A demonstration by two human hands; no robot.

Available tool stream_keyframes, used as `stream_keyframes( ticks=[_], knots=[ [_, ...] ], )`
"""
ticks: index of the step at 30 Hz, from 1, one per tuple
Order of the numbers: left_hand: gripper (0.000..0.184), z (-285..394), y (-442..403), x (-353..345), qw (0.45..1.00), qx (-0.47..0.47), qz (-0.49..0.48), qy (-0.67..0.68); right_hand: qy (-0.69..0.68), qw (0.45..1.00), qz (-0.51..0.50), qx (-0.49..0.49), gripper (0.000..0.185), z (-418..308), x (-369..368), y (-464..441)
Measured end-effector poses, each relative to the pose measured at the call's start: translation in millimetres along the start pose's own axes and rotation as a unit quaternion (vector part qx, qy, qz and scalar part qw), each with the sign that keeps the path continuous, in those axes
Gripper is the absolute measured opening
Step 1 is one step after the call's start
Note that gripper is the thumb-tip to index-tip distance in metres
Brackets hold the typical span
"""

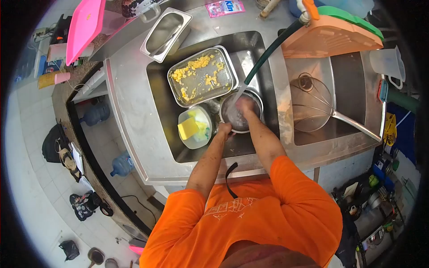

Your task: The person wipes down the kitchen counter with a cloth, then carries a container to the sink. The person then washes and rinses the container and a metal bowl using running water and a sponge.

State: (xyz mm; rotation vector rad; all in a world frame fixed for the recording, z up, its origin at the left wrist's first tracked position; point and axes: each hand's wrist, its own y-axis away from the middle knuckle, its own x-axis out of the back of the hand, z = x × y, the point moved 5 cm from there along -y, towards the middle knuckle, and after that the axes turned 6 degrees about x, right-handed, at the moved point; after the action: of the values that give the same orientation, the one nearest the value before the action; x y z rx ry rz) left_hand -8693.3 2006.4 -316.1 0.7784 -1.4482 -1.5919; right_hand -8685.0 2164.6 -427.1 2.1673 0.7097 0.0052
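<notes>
A round metal pot (256, 125) sits in the left sink basin, with water running into it from a dark green hose (272, 48). My left hand (225, 128) grips the pot's near-left rim, its fingers curled around the edge. Inside the pot is my right hand (245, 107), smeared by motion and water, so its fingers and anything in them cannot be made out. Left of the pot, a translucent tub (202, 139) holds a yellow sponge (187, 128) and some suds. Behind these lies a rectangular metal pan (226, 62) with yellow food scraps on its bottom.
An empty deep steel pan (182, 31) rests at the basin's back-left corner. The right basin holds a large wire whisk (333, 113). Orange and green boards (330, 35) lean behind it, beside a clear jug (388, 62). A pink detergent packet (225, 8) lies at the back.
</notes>
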Motion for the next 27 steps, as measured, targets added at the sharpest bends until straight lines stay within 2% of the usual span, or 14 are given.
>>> stream_keyframes(
  ticks=[1,2,5,6,9,10,12,16,19,20,21,22,24,27],
  knots=[
    [0.025,2.6,0.4,0.2,1.0,-0.005,0.001,-0.003,-0.037,0.991,0.109,0.074,0.02,12.5,21.0,-19.8],
    [0.027,4.0,0.1,-5.0,1.0,-0.01,0.002,0.011,0.126,0.978,0.038,0.164,0.027,-11.1,-7.5,9.2],
    [0.029,8.2,8.6,-9.3,0.999,0.039,-0.03,0.022,-0.037,0.995,-0.085,-0.046,0.032,-16.4,-36.6,38.6],
    [0.028,8.6,6.1,-10.3,0.998,0.051,-0.034,0.013,-0.032,0.993,0.106,0.034,0.033,-25.5,-25.5,36.3],
    [0.028,12.0,12.5,-12.1,0.998,0.055,-0.016,-0.023,0.026,0.995,-0.098,0.009,0.03,-30.2,-56.1,45.8],
    [0.028,15.0,14.5,-13.2,0.998,0.055,-0.016,-0.035,0.134,0.988,-0.054,0.054,0.025,1.4,-42.7,16.2],
    [0.028,18.2,15.3,-8.3,0.997,0.057,-0.011,-0.058,0.208,0.972,0.041,0.099,0.024,-43.4,-40.8,49.0],
    [0.037,7.2,-14.2,-3.9,0.997,0.006,-0.029,-0.067,0.26,0.964,0.017,0.049,0.027,-1.6,-27.3,16.1],
    [0.052,8.6,-21.6,2.8,0.991,-0.067,0.013,-0.119,0.428,0.85,0.022,0.306,0.034,-62.8,-37.2,64.0],
    [0.06,10.7,-12.5,-2.1,0.988,-0.104,0.051,-0.106,0.449,0.851,-0.185,0.197,0.045,-38.6,-39.8,59.1],
    [0.068,22.7,5.2,-5.7,0.981,-0.144,0.089,-0.092,0.346,0.915,-0.183,0.094,0.05,-41.1,-39.1,58.1],
    [0.091,26.1,22.8,-3.2,0.982,-0.11,0.098,-0.114,0.234,0.956,-0.176,-0.014,0.055,-40.4,-39.9,63.4],
    [0.099,37.4,49.7,-14.2,0.92,-0.318,0.107,-0.204,-0.059,0.956,-0.124,-0.258,0.067,-53.9,-40.4,88.4],
    [0.103,38.6,113.2,-32.1,0.861,-0.392,0.044,-0.321,0.267,0.943,-0.179,-0.083,0.067,-79.1,-30.7,98.7]
  ],
)
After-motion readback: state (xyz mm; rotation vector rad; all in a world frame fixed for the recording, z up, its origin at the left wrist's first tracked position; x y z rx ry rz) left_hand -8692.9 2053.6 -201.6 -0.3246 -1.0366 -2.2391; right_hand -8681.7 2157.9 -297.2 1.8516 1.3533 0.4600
